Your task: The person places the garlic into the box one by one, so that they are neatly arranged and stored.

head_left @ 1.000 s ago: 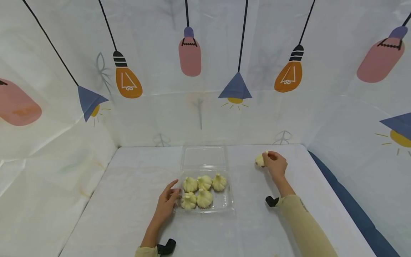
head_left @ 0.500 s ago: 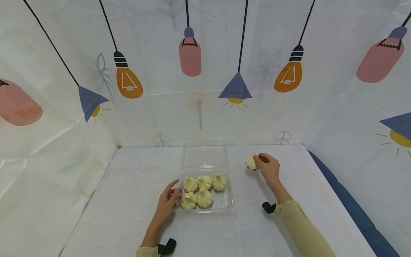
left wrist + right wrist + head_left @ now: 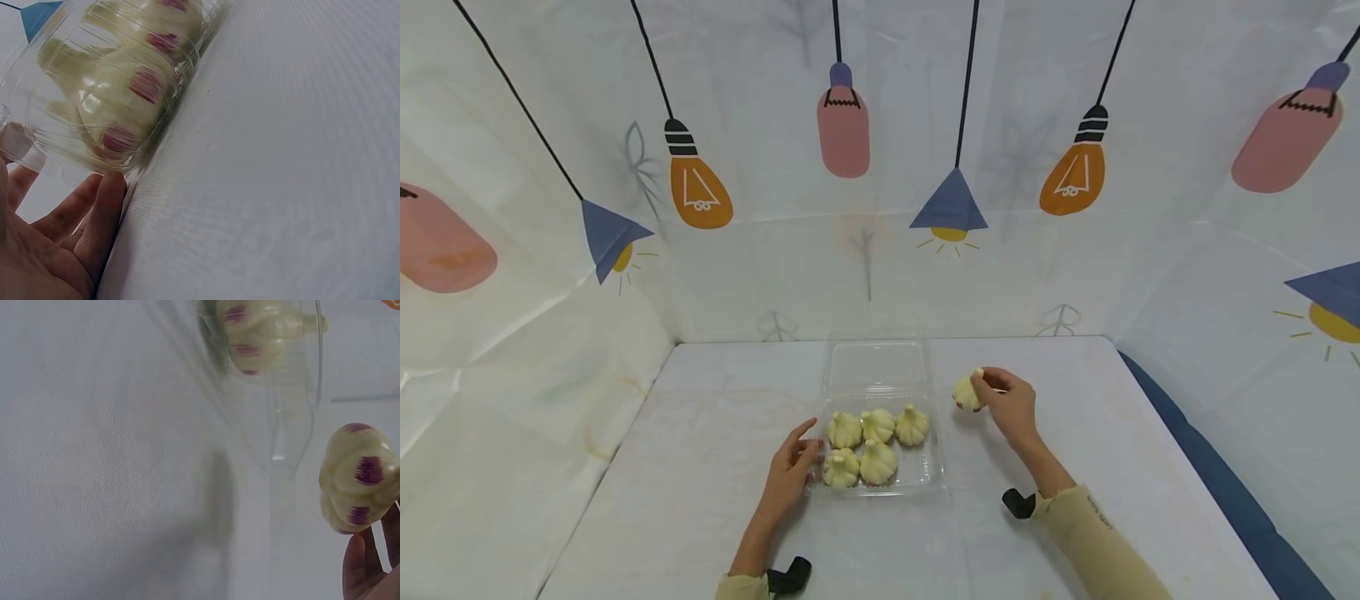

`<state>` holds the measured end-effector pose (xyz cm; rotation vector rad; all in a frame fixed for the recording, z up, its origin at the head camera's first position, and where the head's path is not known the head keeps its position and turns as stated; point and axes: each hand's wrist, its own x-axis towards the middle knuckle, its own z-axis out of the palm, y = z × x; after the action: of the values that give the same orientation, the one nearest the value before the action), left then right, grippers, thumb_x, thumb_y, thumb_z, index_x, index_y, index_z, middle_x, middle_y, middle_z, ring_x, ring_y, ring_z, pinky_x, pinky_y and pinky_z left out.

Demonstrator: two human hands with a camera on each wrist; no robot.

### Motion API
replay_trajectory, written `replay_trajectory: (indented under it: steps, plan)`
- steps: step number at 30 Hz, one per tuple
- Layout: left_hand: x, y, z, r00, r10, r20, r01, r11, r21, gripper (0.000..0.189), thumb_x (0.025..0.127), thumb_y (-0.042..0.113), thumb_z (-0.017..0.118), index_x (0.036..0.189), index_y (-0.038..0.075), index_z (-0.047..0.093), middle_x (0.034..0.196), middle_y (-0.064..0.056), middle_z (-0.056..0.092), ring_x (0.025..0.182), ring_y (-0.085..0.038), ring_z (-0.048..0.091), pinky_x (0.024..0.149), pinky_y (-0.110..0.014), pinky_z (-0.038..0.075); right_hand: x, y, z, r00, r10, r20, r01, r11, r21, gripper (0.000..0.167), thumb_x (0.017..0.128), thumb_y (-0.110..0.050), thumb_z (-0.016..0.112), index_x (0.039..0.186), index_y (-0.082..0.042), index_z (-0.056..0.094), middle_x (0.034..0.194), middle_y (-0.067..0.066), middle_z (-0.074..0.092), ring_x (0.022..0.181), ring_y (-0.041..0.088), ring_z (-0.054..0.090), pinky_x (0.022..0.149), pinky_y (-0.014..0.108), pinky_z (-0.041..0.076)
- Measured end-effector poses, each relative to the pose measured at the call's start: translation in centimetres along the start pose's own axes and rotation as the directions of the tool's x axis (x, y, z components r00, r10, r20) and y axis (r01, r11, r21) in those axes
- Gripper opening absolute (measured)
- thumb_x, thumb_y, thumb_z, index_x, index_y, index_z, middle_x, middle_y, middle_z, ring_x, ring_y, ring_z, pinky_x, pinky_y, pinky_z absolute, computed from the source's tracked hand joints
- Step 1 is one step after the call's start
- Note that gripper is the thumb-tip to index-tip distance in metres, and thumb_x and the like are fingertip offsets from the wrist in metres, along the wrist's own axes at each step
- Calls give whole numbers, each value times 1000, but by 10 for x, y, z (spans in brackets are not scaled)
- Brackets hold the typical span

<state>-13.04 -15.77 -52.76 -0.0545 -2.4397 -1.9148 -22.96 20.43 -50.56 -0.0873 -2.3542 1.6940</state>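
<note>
My right hand (image 3: 1013, 410) pinches a garlic bulb (image 3: 966, 395) by its stem, just right of a clear plastic clamshell box (image 3: 923, 477). Seen from the right wrist, that bulb (image 3: 355, 478) is pale and smooth with purple patches near its base, held above the table. Several similar bulbs (image 3: 877, 462) sit in the box: three along the back, two in front at the left. The front right part of the box is bare. My left hand (image 3: 788, 471) touches the box's left side; in the left wrist view its fingertips (image 3: 112, 184) are at the lower edge.
The box's clear lid (image 3: 878, 367) is folded back toward the rear wall. A white cloth covers the table (image 3: 715, 433). White sheeting printed with lamps (image 3: 951, 204) stands behind and at both sides. Blue fabric (image 3: 1210, 467) shows past the table's right edge.
My right hand has moved left and slightly nearer with the garlic bulb, closer to the box. My left hand, the box and the bulbs in it have stayed in place.
</note>
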Motion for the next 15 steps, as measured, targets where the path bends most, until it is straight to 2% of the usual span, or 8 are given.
replay_trajectory:
  steps: [4, 7, 15]
  plan:
    - [0, 0, 0, 1000, -2, -5, 2, 1000, 2, 44, 102, 10, 51, 144, 1, 43, 115, -29, 60, 95, -41, 63, 62, -37, 53, -8, -7, 3, 999, -50, 6, 50, 999, 18, 34, 87, -33, 74, 106, -5, 72, 99, 11, 70, 80, 20, 65, 64, 36, 55]
    - [0, 0, 0, 1000, -9, -11, 9, 1000, 4, 44, 102, 10, 51, 144, 1, 43, 115, -29, 61, 95, -41, 63, 63, -36, 53, -12, -11, 4, 996, -94, 12, 93, 995, 38, 31, 87, -29, 76, 104, -4, 72, 97, 11, 70, 78, 20, 65, 62, 36, 55]
    - [2, 1, -1, 1000, -20, -2, 20, 1000, 5, 44, 102, 11, 52, 144, 2, 43, 115, -28, 61, 95, -40, 64, 62, -35, 52, -26, -19, 9, 990, -137, 26, 136, 990, 38, 29, 86, -28, 77, 103, -5, 74, 97, 9, 71, 73, 20, 64, 60, 29, 52]
